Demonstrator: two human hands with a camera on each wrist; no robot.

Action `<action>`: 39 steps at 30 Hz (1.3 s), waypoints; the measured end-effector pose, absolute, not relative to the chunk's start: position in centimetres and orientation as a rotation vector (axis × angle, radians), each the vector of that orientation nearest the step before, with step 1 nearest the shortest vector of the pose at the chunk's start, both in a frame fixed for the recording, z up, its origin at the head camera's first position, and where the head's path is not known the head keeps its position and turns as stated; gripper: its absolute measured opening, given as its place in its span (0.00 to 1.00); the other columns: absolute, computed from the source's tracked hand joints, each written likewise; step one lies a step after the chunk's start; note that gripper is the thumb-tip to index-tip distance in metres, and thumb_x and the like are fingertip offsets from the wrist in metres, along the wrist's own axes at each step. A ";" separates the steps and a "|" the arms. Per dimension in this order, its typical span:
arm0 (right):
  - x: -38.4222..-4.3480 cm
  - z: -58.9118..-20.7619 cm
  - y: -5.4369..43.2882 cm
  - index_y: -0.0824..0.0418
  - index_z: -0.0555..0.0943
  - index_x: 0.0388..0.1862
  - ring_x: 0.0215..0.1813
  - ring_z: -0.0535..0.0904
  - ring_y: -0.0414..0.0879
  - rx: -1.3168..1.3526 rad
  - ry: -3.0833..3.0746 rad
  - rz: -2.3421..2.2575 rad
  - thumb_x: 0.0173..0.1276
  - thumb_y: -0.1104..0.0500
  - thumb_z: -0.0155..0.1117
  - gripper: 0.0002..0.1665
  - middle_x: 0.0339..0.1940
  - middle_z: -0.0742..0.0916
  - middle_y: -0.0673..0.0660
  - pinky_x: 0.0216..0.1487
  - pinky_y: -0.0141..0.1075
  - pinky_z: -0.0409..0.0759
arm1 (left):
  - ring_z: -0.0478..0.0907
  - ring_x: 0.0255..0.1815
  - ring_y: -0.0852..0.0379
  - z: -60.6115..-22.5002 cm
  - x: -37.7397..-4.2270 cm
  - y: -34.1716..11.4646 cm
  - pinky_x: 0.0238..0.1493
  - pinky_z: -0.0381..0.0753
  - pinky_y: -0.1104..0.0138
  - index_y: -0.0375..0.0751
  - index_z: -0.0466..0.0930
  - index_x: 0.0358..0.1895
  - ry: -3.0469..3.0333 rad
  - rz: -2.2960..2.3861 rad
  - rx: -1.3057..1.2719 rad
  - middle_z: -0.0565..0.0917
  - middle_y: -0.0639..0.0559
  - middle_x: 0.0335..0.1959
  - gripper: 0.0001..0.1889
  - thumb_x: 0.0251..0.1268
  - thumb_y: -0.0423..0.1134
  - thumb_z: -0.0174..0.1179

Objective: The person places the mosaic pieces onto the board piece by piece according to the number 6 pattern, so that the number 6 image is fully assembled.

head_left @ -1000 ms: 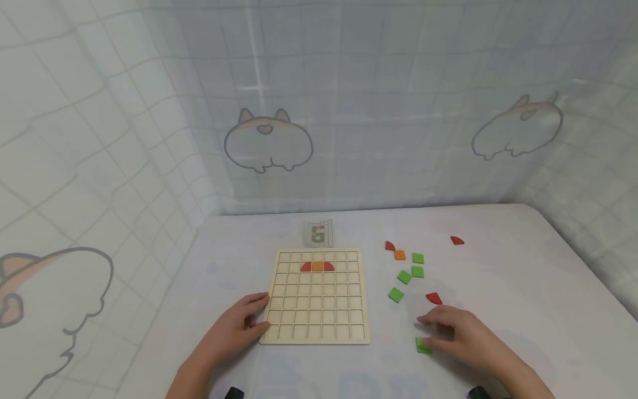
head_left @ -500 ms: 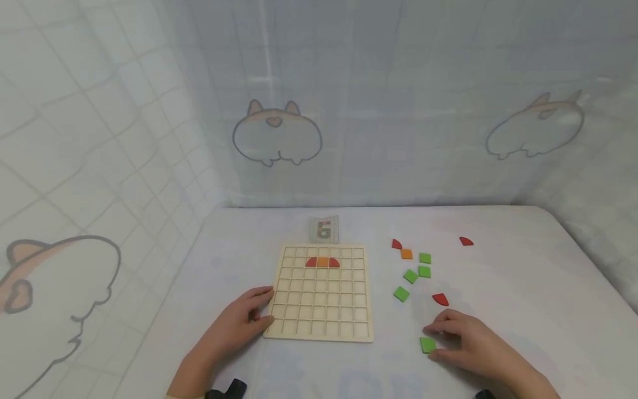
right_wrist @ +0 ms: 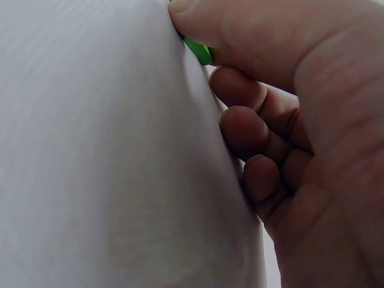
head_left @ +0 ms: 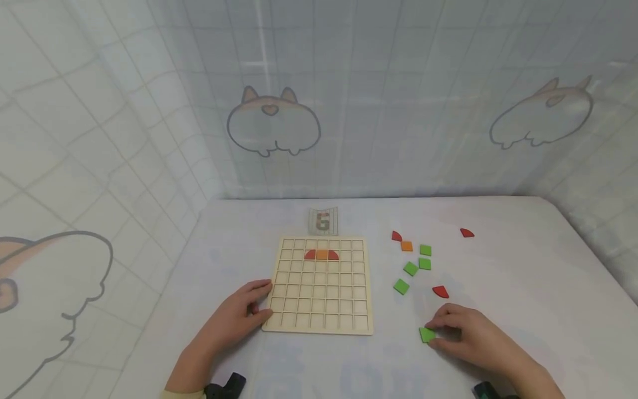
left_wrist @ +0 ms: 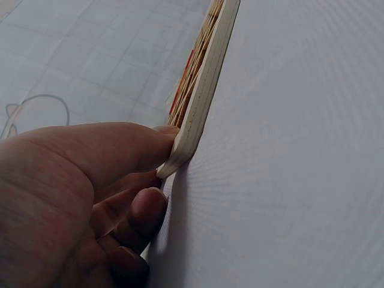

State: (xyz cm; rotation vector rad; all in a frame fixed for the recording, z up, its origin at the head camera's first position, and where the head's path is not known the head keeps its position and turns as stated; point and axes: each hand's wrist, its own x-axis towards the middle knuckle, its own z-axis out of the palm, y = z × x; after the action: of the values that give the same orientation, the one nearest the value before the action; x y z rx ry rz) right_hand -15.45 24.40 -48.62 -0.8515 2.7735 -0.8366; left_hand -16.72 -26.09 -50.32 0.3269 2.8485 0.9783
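A pale wooden grid board [head_left: 319, 324] lies flat on the table, with an orange square tile [head_left: 322, 255] between two red rounded tiles [head_left: 310, 255] in an upper row. My left hand [head_left: 234, 318] is at its left edge; the thumb and a fingertip touch the rim, apart from each other, and the other fingers are loosely bent. To the right of the board, my right hand [head_left: 471, 335] pinches a green square tile [head_left: 426, 334] at the table surface. In the right wrist view the tile [right_wrist: 200, 52] shows partly behind the thumb.
Loose green tiles [head_left: 401, 286], an orange tile [head_left: 406, 246] and red rounded tiles [head_left: 441, 291] lie right of the board. Behind the board is a small card [head_left: 323, 221] with a coloured grid figure. Printed curtains [head_left: 369, 122] enclose the table.
My right thumb and finger have closed on the green tile's edge, after standing apart around it. My left hand stays at the board's edge. The head view has shifted slightly.
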 end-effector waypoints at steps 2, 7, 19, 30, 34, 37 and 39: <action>-15.4 -48.6 24.3 0.39 0.87 0.42 0.39 0.75 0.31 -0.842 2.775 -0.824 0.60 0.44 0.74 0.11 0.36 0.78 0.32 0.41 0.31 0.78 | 0.71 0.33 0.66 -50.2 -16.7 -26.1 0.34 0.72 0.69 0.43 0.73 0.69 2.845 0.975 0.328 0.70 0.58 0.68 0.32 0.62 0.42 0.70; -15.5 -48.3 23.9 0.38 0.86 0.41 0.40 0.75 0.31 -0.784 2.784 -0.748 0.59 0.46 0.76 0.11 0.37 0.78 0.31 0.44 0.32 0.79 | 0.71 0.33 0.66 -49.9 -16.6 -26.0 0.34 0.72 0.69 0.42 0.73 0.69 2.853 0.965 0.343 0.71 0.57 0.68 0.32 0.62 0.42 0.70; -15.9 -47.7 22.8 0.39 0.85 0.39 0.40 0.76 0.32 -0.619 2.933 -0.676 0.53 0.51 0.79 0.14 0.38 0.80 0.32 0.43 0.32 0.80 | 0.70 0.33 0.66 -49.6 -16.8 -26.1 0.34 0.71 0.69 0.39 0.73 0.69 2.854 0.986 0.367 0.71 0.54 0.68 0.32 0.62 0.43 0.70; -17.7 -45.8 21.2 0.45 0.87 0.37 0.35 0.76 0.35 -0.853 3.064 -0.753 0.51 0.54 0.81 0.14 0.37 0.81 0.36 0.36 0.31 0.79 | 0.70 0.32 0.66 -49.6 -16.6 -25.7 0.34 0.71 0.69 0.40 0.73 0.68 2.844 1.014 0.329 0.72 0.55 0.68 0.31 0.62 0.42 0.70; -18.8 -45.2 19.9 0.45 0.87 0.37 0.35 0.76 0.36 -0.868 3.061 -0.709 0.52 0.52 0.80 0.13 0.38 0.81 0.37 0.36 0.31 0.78 | 0.70 0.32 0.66 -49.7 -16.5 -25.8 0.34 0.71 0.69 0.42 0.73 0.69 2.842 0.999 0.301 0.71 0.57 0.68 0.31 0.62 0.41 0.70; -19.6 -44.9 18.9 0.44 0.87 0.36 0.34 0.76 0.36 -0.889 3.061 -0.704 0.52 0.51 0.80 0.13 0.37 0.82 0.39 0.36 0.31 0.78 | 0.71 0.32 0.65 -49.8 -16.4 -25.9 0.34 0.71 0.69 0.42 0.73 0.69 2.843 0.998 0.302 0.71 0.58 0.68 0.32 0.62 0.42 0.70; -20.2 -44.8 18.2 0.45 0.87 0.36 0.34 0.77 0.37 -0.920 3.063 -0.712 0.52 0.51 0.81 0.13 0.37 0.83 0.40 0.36 0.31 0.78 | 0.71 0.32 0.65 -49.7 -16.4 -26.0 0.34 0.71 0.69 0.42 0.73 0.69 2.843 1.005 0.309 0.71 0.58 0.68 0.32 0.62 0.42 0.70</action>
State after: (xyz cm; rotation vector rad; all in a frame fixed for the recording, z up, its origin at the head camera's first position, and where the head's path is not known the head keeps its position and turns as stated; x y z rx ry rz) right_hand -20.23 18.17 -44.82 -0.9201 3.0635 -0.7122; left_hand -16.39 -25.95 -49.70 0.3092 2.8433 1.0049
